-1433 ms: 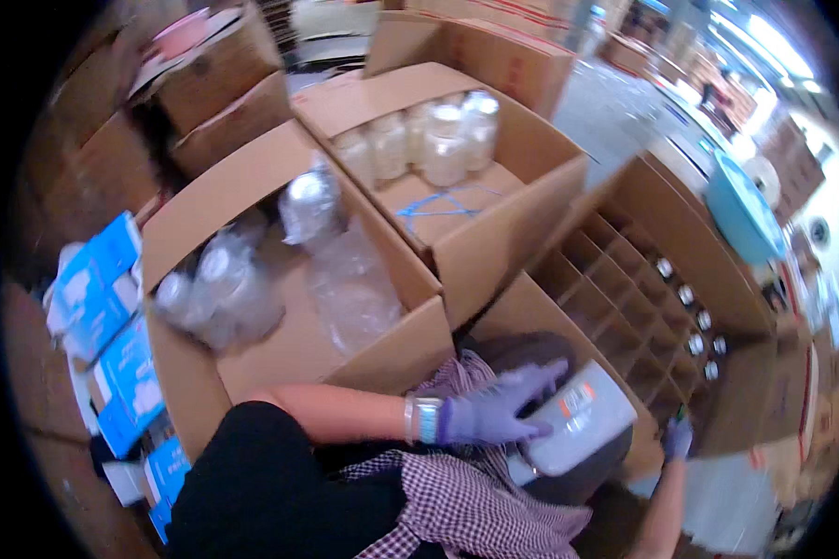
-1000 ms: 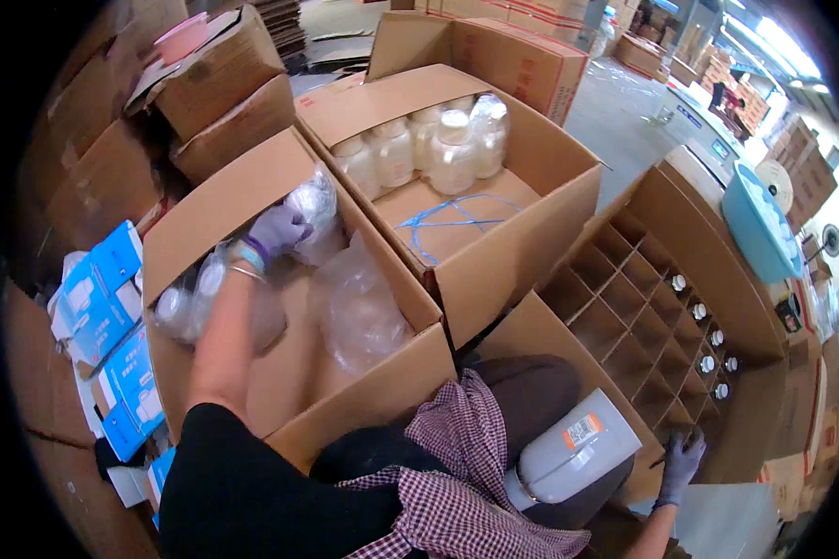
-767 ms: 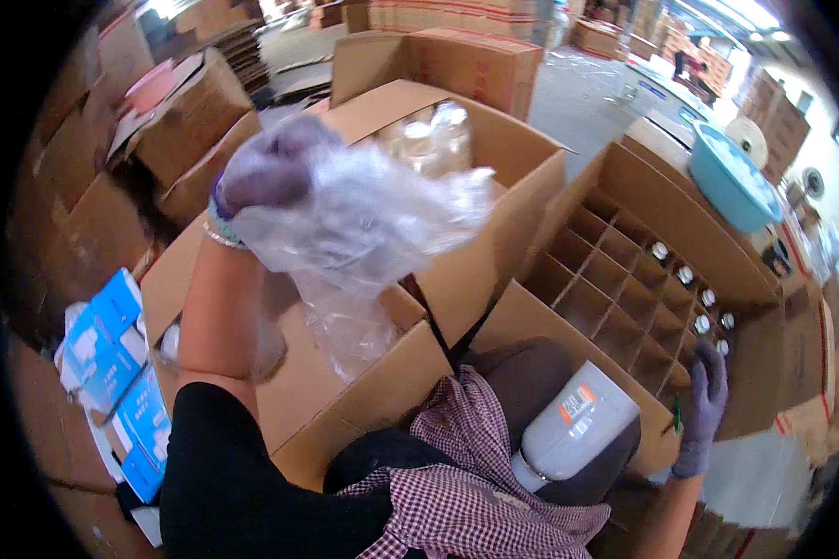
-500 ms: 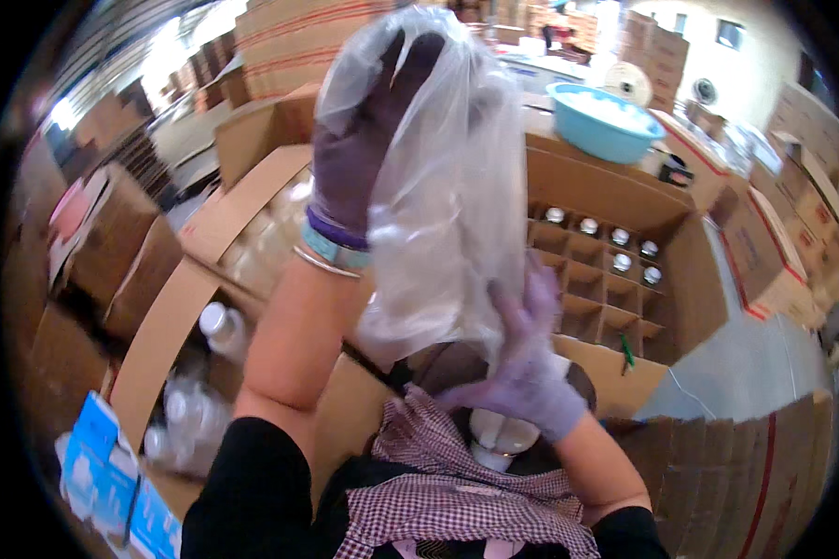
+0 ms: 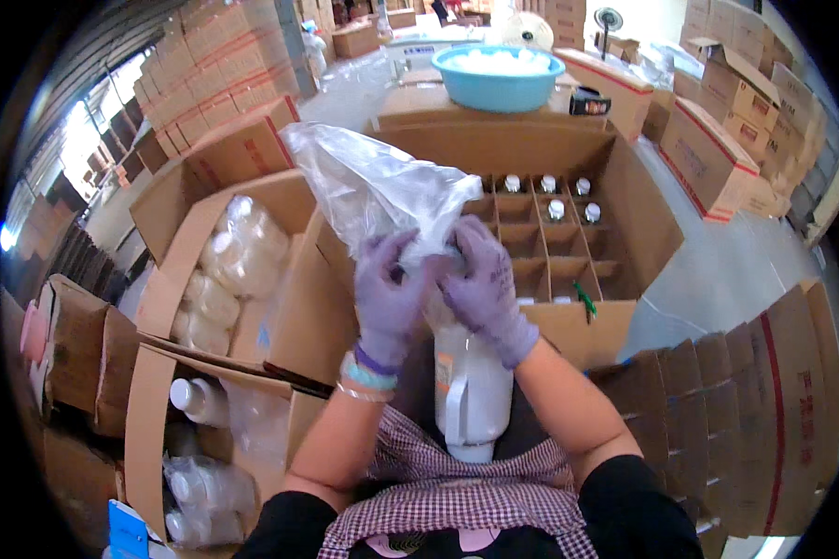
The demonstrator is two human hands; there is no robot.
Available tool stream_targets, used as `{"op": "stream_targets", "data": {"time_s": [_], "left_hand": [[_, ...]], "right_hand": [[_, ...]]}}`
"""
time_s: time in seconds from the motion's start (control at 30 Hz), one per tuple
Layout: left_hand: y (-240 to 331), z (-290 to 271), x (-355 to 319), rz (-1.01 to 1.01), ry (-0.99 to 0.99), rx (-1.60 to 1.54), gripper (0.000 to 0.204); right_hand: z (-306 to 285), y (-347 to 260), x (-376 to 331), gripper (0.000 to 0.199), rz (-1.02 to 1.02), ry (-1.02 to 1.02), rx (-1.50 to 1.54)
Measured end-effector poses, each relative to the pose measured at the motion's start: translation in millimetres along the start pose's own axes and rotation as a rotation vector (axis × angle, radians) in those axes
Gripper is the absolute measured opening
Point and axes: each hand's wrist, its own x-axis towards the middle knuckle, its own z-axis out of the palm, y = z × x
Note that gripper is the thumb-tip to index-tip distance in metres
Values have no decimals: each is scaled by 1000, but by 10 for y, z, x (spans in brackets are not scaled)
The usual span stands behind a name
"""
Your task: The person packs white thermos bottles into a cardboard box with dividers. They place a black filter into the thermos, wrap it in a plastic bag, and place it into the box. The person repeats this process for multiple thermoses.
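A clear plastic bag [image 5: 382, 191] is bunched between my two purple-gloved hands, its loose part spreading up and to the left. My left hand [image 5: 388, 289] is closed on the gathered plastic from the left side. From the right, my right hand [image 5: 487, 289] pinches the same gathered part, fingertips close to the left hand's. Below the hands, a white bottle [image 5: 480, 396] with a side handle and an orange label rests against my lap, over a checked apron [image 5: 457, 503]. The bottle's far end is hidden behind the hands and plastic.
A divided carton [image 5: 615, 154] ahead right holds several silver-capped bottles; a green tool [image 5: 584, 300] rests on its near edge. Cartons at left hold clear bottles [image 5: 238, 265] and white-capped bottles [image 5: 200, 401]. Beyond stands a blue basin [image 5: 499, 88]. Cardboard dividers [image 5: 708, 410] stand at right.
My left hand was raised inside the bag; it has come out and down. Both hands now grip the bunched bag above the white bottle, which shows more fully. The view has shifted.
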Motion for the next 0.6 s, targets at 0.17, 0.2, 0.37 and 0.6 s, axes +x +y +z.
{"op": "stream_targets", "data": {"time_s": [0.17, 0.2, 0.37, 0.6], "left_hand": [[-956, -198, 189, -441, 139, -1286, 37], [-1117, -175, 161, -524, 92, -1441, 33], [-1231, 288, -698, -308, -56, -431, 36], [-201, -209, -1773, 129, -311, 47, 49]], "right_hand": [[-450, 1013, -107, 19, 262, 119, -483], [-482, 1234, -260, 19, 221, 94, -433], [-676, 1834, -1181, 17, 150, -224, -359], [-1166, 287, -2123, 24, 5, -637, -226]]}}
